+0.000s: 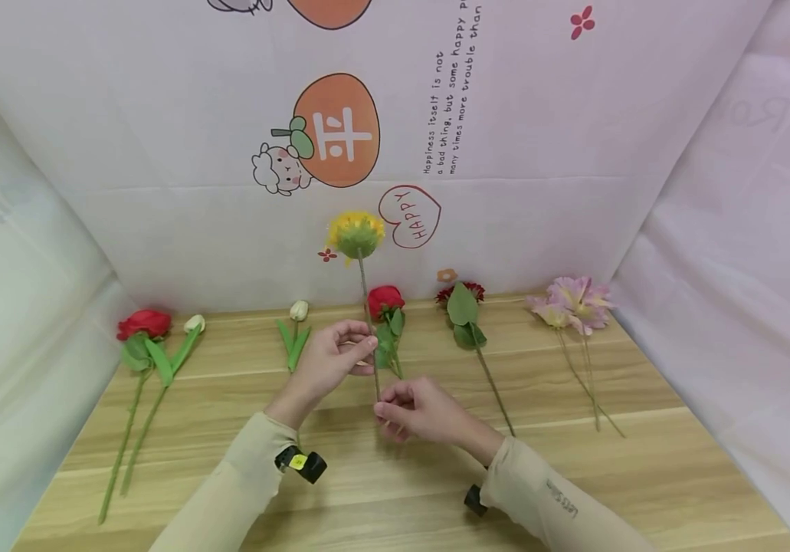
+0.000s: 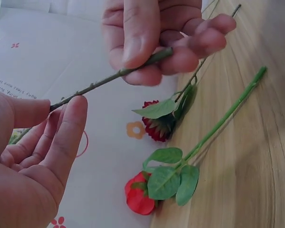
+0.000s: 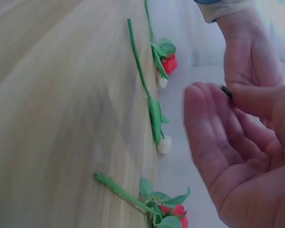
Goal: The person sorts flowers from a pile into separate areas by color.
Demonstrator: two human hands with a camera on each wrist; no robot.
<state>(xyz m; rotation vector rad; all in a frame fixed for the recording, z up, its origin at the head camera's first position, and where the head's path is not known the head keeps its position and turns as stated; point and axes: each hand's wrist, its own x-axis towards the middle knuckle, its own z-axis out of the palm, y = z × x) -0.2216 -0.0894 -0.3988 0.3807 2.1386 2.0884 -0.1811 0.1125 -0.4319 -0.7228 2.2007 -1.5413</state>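
Note:
A yellow artificial flower (image 1: 356, 232) is held upright above the table, its green underside facing me. My left hand (image 1: 335, 353) pinches its thin stem (image 1: 367, 295) about midway. Lower down, my right hand (image 1: 429, 414) pinches the stem near its bottom end. In the left wrist view, the left hand (image 2: 42, 161) has the stem between thumb and fingertips, and the right thumb presses it against the fingers. The cut stem end (image 3: 226, 91) pokes out by the right thumb in the right wrist view. Behind the hands lies a red rose (image 1: 385, 299) with green leaves.
On the wooden table (image 1: 381, 506) lie a red rose (image 1: 146, 325) and white tulip (image 1: 195, 324) at left, another white tulip (image 1: 299, 310) nearer the middle. Rightward are a dark red flower (image 1: 479, 292) and pink flowers (image 1: 577, 303). A printed white cloth (image 1: 519, 230) hangs behind.

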